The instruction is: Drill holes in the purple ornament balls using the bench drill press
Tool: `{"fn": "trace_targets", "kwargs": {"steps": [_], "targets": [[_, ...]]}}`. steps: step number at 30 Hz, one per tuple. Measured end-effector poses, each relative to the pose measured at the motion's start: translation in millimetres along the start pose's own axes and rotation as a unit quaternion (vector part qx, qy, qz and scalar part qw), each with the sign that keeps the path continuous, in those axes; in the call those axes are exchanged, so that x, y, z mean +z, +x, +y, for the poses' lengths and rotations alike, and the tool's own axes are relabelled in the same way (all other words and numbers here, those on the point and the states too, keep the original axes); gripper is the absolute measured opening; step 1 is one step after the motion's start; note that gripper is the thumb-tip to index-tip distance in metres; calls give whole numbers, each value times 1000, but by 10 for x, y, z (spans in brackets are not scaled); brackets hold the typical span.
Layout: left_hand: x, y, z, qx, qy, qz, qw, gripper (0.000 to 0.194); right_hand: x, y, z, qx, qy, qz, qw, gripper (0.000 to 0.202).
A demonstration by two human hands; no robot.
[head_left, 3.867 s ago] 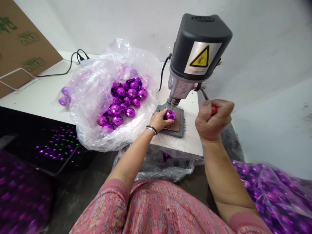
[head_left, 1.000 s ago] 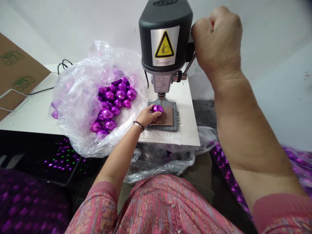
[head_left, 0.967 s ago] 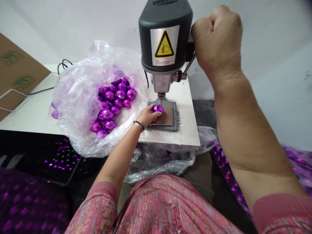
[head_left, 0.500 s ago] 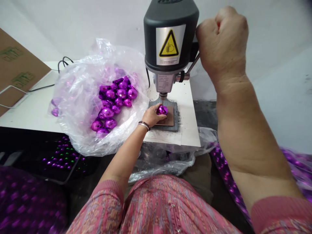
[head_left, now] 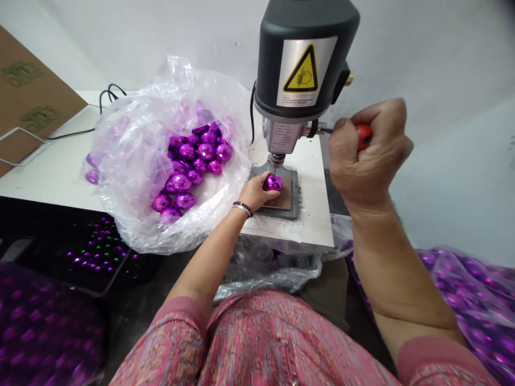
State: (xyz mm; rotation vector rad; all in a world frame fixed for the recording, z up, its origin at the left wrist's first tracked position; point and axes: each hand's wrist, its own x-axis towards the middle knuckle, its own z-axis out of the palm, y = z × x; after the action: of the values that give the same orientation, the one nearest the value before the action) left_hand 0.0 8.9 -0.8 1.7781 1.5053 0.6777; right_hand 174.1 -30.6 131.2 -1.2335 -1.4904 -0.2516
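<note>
Lower now, my right hand (head_left: 367,161) grips the red knob (head_left: 365,136); my left hand (head_left: 256,193) pinches a purple ball (head_left: 274,183), seemingly steadying it under the bit (head_left: 275,171).

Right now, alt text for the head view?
A person's left hand holds a shiny purple ball under a drill press while the right hand grips its red knob. Beside it, a clear plastic bag of similar balls sits on a white table.
</note>
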Motion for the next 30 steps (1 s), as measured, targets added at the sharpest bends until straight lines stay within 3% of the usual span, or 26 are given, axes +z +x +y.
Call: {"fn": "trace_targets", "kwargs": {"steps": [6,11,30], "targets": [[-14,-32,47,0,9,-3,1000,68,11,-242,70,25,-56,-6,998,20],[-26,-56,84,-1,40,3,999,69,45,-341,124,20,-24,-7,999,18],[20,-42,-5,8,39,-3,999,71,298,-583,304,-64,-24,140,988,16]]}}
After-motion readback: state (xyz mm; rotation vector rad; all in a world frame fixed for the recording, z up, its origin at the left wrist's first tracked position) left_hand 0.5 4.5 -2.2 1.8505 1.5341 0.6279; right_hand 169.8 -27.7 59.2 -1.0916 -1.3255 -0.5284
